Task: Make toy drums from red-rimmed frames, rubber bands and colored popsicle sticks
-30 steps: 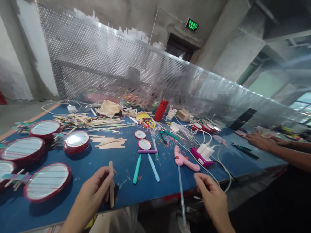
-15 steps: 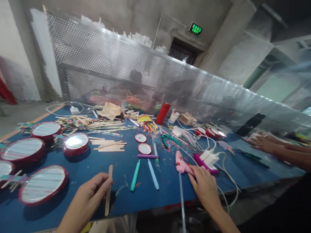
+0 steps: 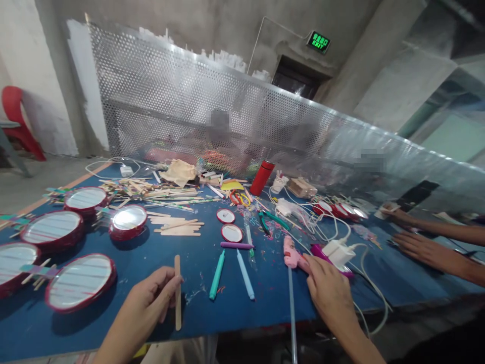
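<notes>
My left hand point(image 3: 157, 296) pinches a wooden craft stick point(image 3: 178, 298) upright between thumb and fingers, over the near part of the blue table. A pink hot glue gun point(image 3: 291, 253) is gripped by its handle in my right hand point(image 3: 330, 288). From its back a long clear glue stick point(image 3: 292, 313) sticks out toward me. Between the hands lie a teal marker point(image 3: 217, 275), a light blue marker point(image 3: 245, 275) and a purple marker point(image 3: 237, 245). Just beyond them are two small round white discs with red rims point(image 3: 231, 233).
Several red-rimmed round pieces point(image 3: 81, 283) stand at left. Loose craft sticks point(image 3: 180, 226), green pliers point(image 3: 273, 221), a red bottle point(image 3: 262, 178) and a power strip with white plugs point(image 3: 339, 253) lie around. Another person's hands point(image 3: 424, 250) work at right, before a perforated metal screen point(image 3: 170, 96).
The view has shifted left, so things sit further right. The craft stick in my left hand is now straighter. The other person's hands have moved apart.
</notes>
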`<control>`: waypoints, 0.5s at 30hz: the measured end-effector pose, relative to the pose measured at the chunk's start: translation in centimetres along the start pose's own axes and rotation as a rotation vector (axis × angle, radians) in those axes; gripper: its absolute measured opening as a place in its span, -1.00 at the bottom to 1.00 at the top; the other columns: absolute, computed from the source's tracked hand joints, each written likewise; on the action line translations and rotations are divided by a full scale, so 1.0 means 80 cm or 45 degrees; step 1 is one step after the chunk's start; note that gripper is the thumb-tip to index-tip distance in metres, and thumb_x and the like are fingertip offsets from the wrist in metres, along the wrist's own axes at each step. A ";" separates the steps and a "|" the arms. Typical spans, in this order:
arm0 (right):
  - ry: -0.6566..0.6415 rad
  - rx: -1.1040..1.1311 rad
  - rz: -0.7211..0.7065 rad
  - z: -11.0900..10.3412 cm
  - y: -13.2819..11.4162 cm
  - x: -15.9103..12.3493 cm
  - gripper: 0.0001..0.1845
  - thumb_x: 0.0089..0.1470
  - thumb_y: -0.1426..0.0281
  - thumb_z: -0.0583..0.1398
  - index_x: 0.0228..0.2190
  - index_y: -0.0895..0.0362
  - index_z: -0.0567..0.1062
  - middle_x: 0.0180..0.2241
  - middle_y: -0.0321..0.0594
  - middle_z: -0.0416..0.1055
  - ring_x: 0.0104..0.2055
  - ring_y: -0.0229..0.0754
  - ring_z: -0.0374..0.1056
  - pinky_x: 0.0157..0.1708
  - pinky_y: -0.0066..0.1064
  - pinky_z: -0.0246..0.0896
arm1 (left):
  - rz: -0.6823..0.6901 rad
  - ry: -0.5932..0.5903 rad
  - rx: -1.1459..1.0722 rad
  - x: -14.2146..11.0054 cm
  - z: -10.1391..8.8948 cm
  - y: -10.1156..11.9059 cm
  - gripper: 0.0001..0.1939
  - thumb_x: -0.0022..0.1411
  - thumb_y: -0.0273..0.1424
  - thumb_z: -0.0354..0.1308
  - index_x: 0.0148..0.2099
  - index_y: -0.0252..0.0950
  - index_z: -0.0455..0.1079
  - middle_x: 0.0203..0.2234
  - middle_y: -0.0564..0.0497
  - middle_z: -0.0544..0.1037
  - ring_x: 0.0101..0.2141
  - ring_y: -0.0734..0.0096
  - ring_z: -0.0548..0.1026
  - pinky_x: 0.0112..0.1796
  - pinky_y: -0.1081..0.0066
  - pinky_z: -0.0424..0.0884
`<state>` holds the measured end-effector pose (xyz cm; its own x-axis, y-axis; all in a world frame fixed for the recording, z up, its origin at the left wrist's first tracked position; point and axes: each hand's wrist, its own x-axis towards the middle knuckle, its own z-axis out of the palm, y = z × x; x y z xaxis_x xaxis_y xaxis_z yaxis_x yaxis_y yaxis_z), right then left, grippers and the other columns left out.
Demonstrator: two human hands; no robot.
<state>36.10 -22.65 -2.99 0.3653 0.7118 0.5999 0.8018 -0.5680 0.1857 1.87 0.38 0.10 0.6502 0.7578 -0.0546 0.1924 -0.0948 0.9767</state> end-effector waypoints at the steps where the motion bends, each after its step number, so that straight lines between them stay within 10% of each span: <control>1: 0.010 0.020 -0.019 -0.005 -0.005 0.001 -0.60 0.12 0.53 -0.02 -0.04 0.19 0.44 -0.11 -0.01 0.51 -0.10 0.07 0.39 -0.19 -0.14 0.23 | 0.007 0.002 0.002 0.000 0.001 -0.001 -0.52 0.12 0.09 0.10 -0.46 -0.25 0.34 -0.69 0.22 0.25 -0.68 0.54 0.22 -0.61 0.56 0.20; 15: -0.200 0.238 -0.251 -0.042 -0.090 0.047 -0.66 0.30 0.38 0.01 -0.42 0.10 0.50 -0.38 -0.19 0.51 -0.27 -0.08 0.36 -0.22 -0.27 0.08 | 0.054 0.070 -0.047 -0.002 0.008 -0.012 -0.61 0.17 -0.01 0.10 -0.43 -0.23 0.38 -0.68 0.21 0.22 -0.68 0.53 0.19 -0.64 0.57 0.17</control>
<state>30.14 -17.30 0.54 0.2511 0.8641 0.4362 0.9321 -0.3374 0.1317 2.02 -0.09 -0.95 0.6158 0.7879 -0.0023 0.1372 -0.1044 0.9850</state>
